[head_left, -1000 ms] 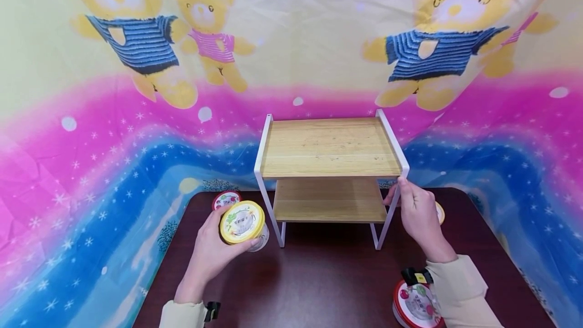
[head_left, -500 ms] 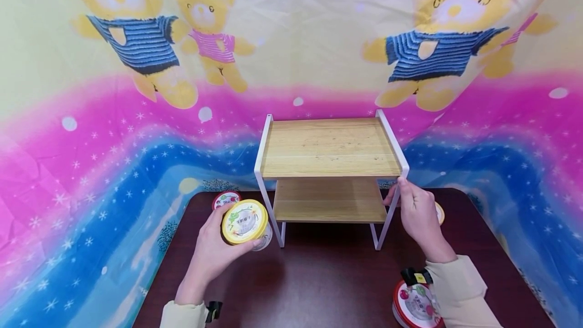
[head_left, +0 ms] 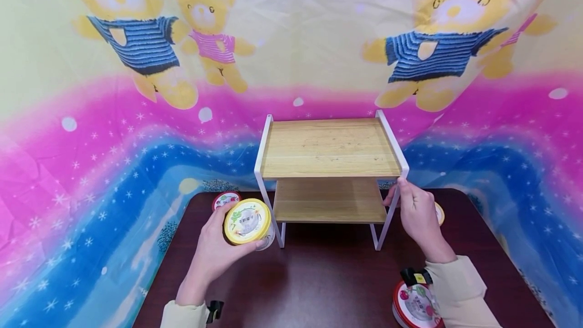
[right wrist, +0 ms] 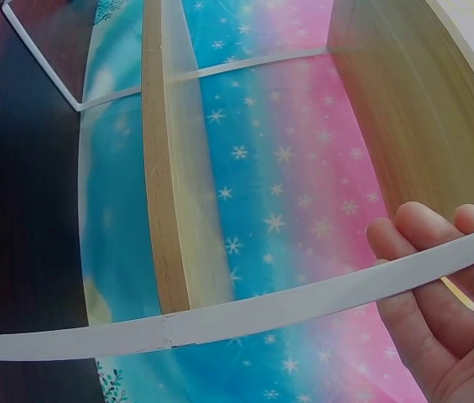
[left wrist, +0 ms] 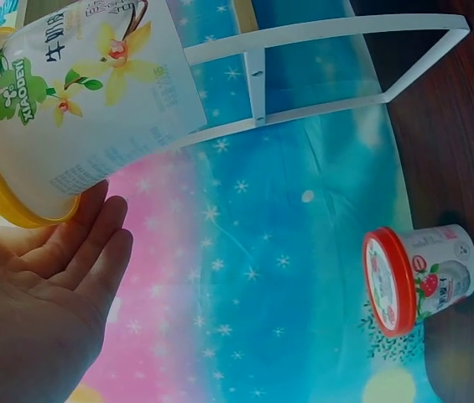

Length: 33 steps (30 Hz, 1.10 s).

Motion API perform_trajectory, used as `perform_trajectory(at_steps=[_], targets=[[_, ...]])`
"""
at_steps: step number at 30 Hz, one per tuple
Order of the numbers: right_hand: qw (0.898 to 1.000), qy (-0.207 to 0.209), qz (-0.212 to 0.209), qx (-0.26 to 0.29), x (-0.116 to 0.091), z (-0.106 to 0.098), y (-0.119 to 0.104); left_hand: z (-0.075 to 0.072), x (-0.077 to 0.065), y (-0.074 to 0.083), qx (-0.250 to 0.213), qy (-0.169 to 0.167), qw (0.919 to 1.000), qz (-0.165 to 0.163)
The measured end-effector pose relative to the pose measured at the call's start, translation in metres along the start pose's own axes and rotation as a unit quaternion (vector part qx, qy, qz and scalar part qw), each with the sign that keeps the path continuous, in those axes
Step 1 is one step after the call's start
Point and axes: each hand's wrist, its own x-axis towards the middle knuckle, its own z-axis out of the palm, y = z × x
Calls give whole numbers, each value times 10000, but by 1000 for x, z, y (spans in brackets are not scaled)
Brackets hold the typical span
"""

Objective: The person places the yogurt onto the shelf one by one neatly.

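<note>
My left hand [head_left: 211, 242] grips a paper ice cream tub [head_left: 247, 221] with a yellow lid, held up left of the rack. In the left wrist view the tub [left wrist: 94, 92] shows yellow flowers and green leaves on its white side, and the fingers [left wrist: 94, 239] curve beneath the lid's rim. My right hand [head_left: 416, 211] holds the right front leg of a two-tier rack [head_left: 330, 148] with wooden shelves and a white metal frame. Seen from the right wrist, the fingers [right wrist: 446, 323] wrap round the white frame bar [right wrist: 304, 305] near the upper shelf.
A red-lidded tub [head_left: 226, 200] stands behind the left hand. Another red-lidded tub [head_left: 414, 305] is at the front right, partly under the right sleeve. A yellow-lidded tub [head_left: 439, 213] shows behind the right hand. All stand on a dark brown table [head_left: 319, 282] before a bear-print cloth.
The left hand has shifted the yellow-lidded tub slightly right toward the rack, turning its lid a little. My right hand and the rack have stayed in place.
</note>
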Motion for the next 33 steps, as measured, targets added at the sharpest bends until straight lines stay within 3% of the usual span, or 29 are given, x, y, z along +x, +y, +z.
perform_trajectory(at_steps=[33], targets=[[10000,-34,93,-14,1,0,0,2,4,18,-235,-105,9995,173]])
